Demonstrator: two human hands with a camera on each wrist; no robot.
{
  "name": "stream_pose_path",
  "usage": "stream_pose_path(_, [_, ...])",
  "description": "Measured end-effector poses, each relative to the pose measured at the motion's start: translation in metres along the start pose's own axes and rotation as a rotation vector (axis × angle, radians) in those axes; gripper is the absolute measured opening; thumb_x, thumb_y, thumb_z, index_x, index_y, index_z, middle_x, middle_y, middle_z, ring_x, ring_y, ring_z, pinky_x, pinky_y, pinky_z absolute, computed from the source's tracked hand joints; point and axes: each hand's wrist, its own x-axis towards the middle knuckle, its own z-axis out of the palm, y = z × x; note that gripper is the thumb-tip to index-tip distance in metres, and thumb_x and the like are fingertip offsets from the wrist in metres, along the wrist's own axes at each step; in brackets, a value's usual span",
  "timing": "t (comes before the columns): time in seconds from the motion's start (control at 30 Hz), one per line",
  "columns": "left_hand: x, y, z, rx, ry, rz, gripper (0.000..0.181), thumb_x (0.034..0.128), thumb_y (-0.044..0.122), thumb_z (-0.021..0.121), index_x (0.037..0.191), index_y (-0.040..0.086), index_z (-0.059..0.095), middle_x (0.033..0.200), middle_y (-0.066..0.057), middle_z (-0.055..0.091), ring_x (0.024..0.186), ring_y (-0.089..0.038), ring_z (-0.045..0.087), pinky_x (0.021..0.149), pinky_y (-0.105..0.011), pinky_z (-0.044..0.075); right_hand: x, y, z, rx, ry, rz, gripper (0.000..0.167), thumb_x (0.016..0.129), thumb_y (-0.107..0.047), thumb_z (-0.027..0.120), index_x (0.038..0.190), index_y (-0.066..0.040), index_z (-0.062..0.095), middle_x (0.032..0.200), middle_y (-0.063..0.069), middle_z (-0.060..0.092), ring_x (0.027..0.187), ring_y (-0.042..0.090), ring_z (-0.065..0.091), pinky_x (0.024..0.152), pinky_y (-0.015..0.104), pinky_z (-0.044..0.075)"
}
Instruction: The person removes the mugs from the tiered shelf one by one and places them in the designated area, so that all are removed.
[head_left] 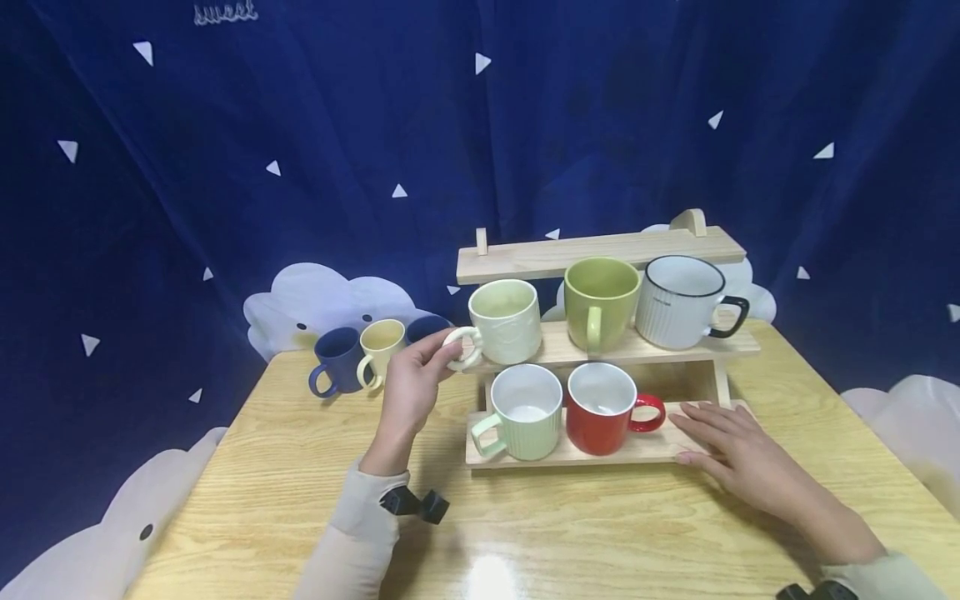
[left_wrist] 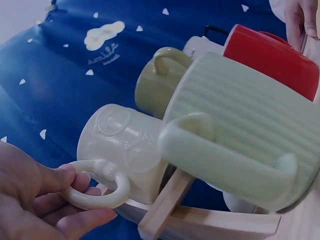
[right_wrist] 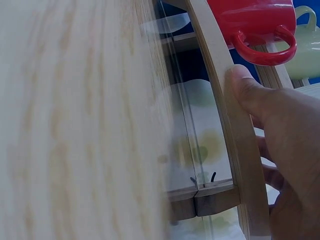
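From my remote seat I see a person's two hands at a three-tier wooden rack (head_left: 600, 252) on a table (head_left: 300, 467). The left hand (head_left: 412, 383) is grasping: thumb and fingers pinch the ring handle (left_wrist: 95, 202) of a cream embossed mug (head_left: 510, 325). The right hand (head_left: 742, 458) is not clenched; its fingers lie extended and spread on the right end of the lowest tier (head_left: 663, 446), with the thumb at the front edge.

The cream embossed mug is just right of the left hand, at the left end of the middle tier (head_left: 552, 342). It looks upright, mouth up, its long axis about vertical, and its handle points left into the grip. I cannot tell whether its base bears fully on the board.

Nearer me than that mug, a pale green ribbed mug (head_left: 528, 421) points its handle toward the left hand's side. Between the hands, a red mug (head_left: 596, 429) points its handle at the right hand. Beyond them stand an olive green mug (head_left: 600, 292), handle toward me, and a white black-rimmed mug (head_left: 675, 312), handle rightward. Left of and behind the left hand stand a navy mug (head_left: 345, 362), a yellow mug (head_left: 386, 346) and a partly hidden blue mug (head_left: 426, 327).
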Motion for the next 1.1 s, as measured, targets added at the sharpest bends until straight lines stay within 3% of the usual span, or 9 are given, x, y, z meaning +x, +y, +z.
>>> stream_pose_path(0.2, [-0.003, 0.004, -0.019, 0.028, 0.038, -0.034, 0.027, 0.0929, 0.011, 0.068, 0.118, 0.002, 0.070, 0.109, -0.015, 0.071, 0.090, -0.029, 0.070, 0.077, -0.029, 0.059, 0.001, -0.002, -0.001, 0.003, -0.013, 0.004, 0.054, 0.086, -0.038, 0.074, 0.133, -0.014, 0.061, 0.135, 0.017, 0.057, 0.124, 0.043, 0.047, 0.116, 0.059, 0.012])
stream_pose_path(0.43, [-0.007, 0.007, -0.042, 0.137, 0.143, -0.047, 0.029, 0.0916, 0.017, 0.071, 0.119, 0.007, 0.071, 0.109, -0.010, 0.071, 0.086, -0.019, 0.070, 0.076, -0.026, 0.058, 0.002, -0.002, -0.001, -0.003, -0.002, -0.011, 0.055, 0.085, -0.037, 0.075, 0.133, -0.013, 0.061, 0.134, 0.017, 0.057, 0.123, 0.043, 0.048, 0.116, 0.059, 0.013])
stream_pose_path(0.6, [-0.007, 0.003, -0.053, 0.111, 0.188, -0.058, 0.031, 0.0920, 0.014, 0.070, 0.121, 0.003, 0.069, 0.110, -0.016, 0.070, 0.094, -0.024, 0.070, 0.079, -0.026, 0.058, 0.002, -0.002, -0.001, -0.001, 0.000, -0.013, 0.056, 0.085, -0.037, 0.076, 0.134, -0.014, 0.061, 0.133, 0.017, 0.057, 0.123, 0.042, 0.047, 0.116, 0.059, 0.012])
stream_pose_path(0.73, [-0.008, -0.001, -0.060, 0.052, 0.189, -0.040, 0.029, 0.0927, 0.008, 0.068, 0.120, -0.001, 0.068, 0.113, -0.020, 0.068, 0.103, -0.032, 0.067, 0.082, -0.026, 0.056, 0.000, -0.002, -0.001, -0.002, -0.003, -0.009, 0.056, 0.085, -0.037, 0.076, 0.134, -0.014, 0.061, 0.133, 0.017, 0.058, 0.123, 0.042, 0.047, 0.116, 0.059, 0.013])
stream_pose_path(0.93, [-0.011, -0.004, -0.069, 0.108, 0.219, -0.057, 0.027, 0.0926, 0.013, 0.069, 0.118, 0.005, 0.071, 0.108, -0.018, 0.070, 0.087, -0.017, 0.069, 0.075, -0.024, 0.058, -0.001, -0.002, -0.001, -0.003, 0.006, -0.015, 0.056, 0.084, -0.036, 0.076, 0.133, -0.013, 0.062, 0.133, 0.018, 0.058, 0.123, 0.042, 0.048, 0.117, 0.057, 0.014])
stream_pose_path(1.1, [-0.012, -0.006, -0.076, 0.106, 0.244, -0.035, 0.025, 0.0925, 0.010, 0.069, 0.116, 0.002, 0.071, 0.108, -0.019, 0.070, 0.088, -0.025, 0.071, 0.074, -0.028, 0.059, 0.001, -0.003, -0.002, 0.001, 0.003, -0.013, 0.055, 0.085, -0.036, 0.076, 0.133, -0.013, 0.062, 0.133, 0.018, 0.057, 0.123, 0.042, 0.048, 0.117, 0.058, 0.014])
